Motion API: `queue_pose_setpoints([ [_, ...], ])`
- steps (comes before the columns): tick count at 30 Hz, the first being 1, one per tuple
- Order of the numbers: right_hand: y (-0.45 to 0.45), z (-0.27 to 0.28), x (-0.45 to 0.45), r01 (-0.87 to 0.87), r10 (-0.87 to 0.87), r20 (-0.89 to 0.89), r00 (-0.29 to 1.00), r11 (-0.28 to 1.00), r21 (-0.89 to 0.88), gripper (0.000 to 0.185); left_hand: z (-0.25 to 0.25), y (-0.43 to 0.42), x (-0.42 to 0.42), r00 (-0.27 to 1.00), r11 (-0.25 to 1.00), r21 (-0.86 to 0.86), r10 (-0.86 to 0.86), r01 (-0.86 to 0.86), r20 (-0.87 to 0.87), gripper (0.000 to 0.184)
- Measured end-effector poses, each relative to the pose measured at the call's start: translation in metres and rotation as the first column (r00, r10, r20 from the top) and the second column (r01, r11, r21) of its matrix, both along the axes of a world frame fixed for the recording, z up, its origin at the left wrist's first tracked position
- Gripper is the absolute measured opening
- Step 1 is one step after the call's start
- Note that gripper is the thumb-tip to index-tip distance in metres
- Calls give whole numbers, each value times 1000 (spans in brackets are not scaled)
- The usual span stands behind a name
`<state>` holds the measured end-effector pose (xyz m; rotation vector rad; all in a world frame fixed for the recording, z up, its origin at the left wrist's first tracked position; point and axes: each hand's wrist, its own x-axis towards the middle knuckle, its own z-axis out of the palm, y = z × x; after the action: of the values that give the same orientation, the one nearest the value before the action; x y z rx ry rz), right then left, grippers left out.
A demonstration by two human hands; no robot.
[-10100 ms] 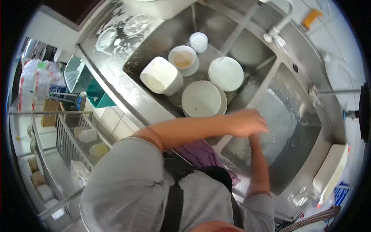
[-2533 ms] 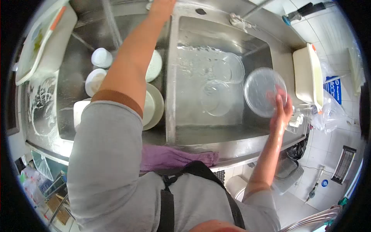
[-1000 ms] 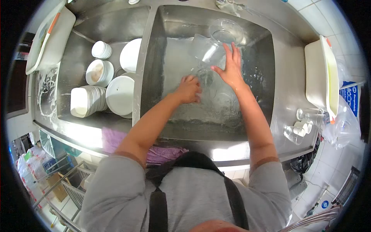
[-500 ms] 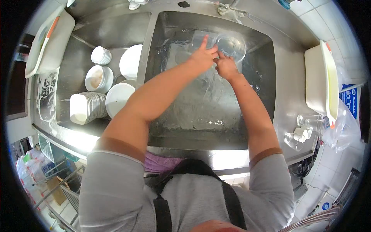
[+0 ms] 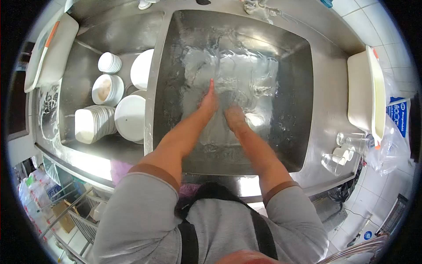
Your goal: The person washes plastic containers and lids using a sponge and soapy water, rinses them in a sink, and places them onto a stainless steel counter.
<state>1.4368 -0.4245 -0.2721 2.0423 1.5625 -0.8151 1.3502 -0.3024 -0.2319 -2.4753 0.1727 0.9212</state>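
Note:
Both hands are down in the water of the right-hand sink basin (image 5: 277, 147). My left hand (image 5: 209, 101) is left of the middle of the water, thumb pointing up and away from me, its other fingers hidden. Close to its right, my right hand (image 5: 234, 115) dips below the surface, and its fingers cannot be made out. The hands are apart. Ripples and glare cover the water around them, so anything they touch or hold is hidden. Faint clear shapes between and beyond the hands are too blurred to name.
The left basin holds stacked rectangular dishes (image 5: 93, 124), bowls (image 5: 105, 90), small cups (image 5: 109, 63) and round plates (image 5: 131, 118). Cream tubs stand left (image 5: 57, 50) and right (image 5: 362, 94). Clear glasses (image 5: 332, 163) lie near the front right corner. A tap (image 5: 260, 9) is behind the basin.
Both hands have come back toward me from the far part of the basin and moved apart, sinking into the water. The clear round container seen there earlier can no longer be made out.

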Motion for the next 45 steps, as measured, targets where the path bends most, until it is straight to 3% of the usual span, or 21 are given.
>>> queue_pose_setpoints([
  [1,-10,-17,2,-3,3,-3,1000,1000,1,57,5,0,-1,1000,1000,1,3,-3,-3,29],
  [3,-34,-46,20,183,-122,-195,973,923,339,54,15,4,-3,828,839,-376,501,-394,253,22],
  [4,-40,-39,27,246,-136,-268,954,866,436,53,21,17,-4,824,838,-371,506,-401,253,22],
  [6,-26,49,39,549,-377,-412,830,684,481,39,35,53,-9,589,531,-639,795,-557,146,19],
  [8,-39,35,54,782,-486,-613,623,404,474,30,82,71,-25,553,354,-744,833,-567,-25,17],
  [9,-42,51,61,936,-496,-797,345,243,255,31,101,76,-36,529,153,-813,822,-562,-211,17],
  [10,-45,72,66,996,-457,-889,27,84,-13,31,108,78,-54,522,147,-807,824,-572,-219,17],
  [12,-62,84,86,991,-379,-915,-135,-59,-122,29,121,80,-93,239,-579,-783,746,-228,-622,22],
  [13,-75,84,93,950,-253,-918,-306,-138,-279,28,136,73,-107,239,-579,-782,745,-231,-623,22],
  [15,-94,80,101,825,-72,-839,-540,-241,-511,25,165,55,-136,217,-862,-498,506,93,-835,29],
  [19,-71,125,50,657,109,-755,-647,-424,-624,18,156,16,-186,505,-907,-22,254,420,-825,29],
  [20,-79,85,60,613,280,-589,-758,0,-790,18,174,4,-183,503,-842,52,271,537,-821,34],
  [22,-60,92,43,456,325,-374,-868,227,-861,14,187,-5,-182,501,-750,123,301,650,-812,38],
  [24,-13,154,-2,272,347,-175,-921,256,-927,15,185,1,-185,793,-695,494,181,522,-582,39],
  [25,6,176,-22,79,371,31,-928,279,-957,16,190,5,-189,794,-693,491,198,528,-574,39],
  [27,29,200,-54,48,436,141,-889,395,-918,16,202,14,-200,715,-585,476,282,657,-640,33],
  [28,39,208,-68,23,493,261,-830,498,-867,17,201,21,-210,814,-626,538,314,564,-489,25],
  [37,122,306,-252,338,187,-281,-941,490,-803,17,222,41,-341,765,-601,474,486,644,-423,28],
  [39,142,300,-294,297,118,-279,-953,549,-781,16,222,47,-390,532,-429,334,519,839,-670,27],
  [43,188,275,-371,4,-128,-125,-984,682,-731,15,221,55,-521,497,-435,266,601,860,-626,30],
  [45,215,264,-398,81,-127,-210,-969,640,-764,17,233,43,-598,426,-353,248,638,902,-641,33],
])
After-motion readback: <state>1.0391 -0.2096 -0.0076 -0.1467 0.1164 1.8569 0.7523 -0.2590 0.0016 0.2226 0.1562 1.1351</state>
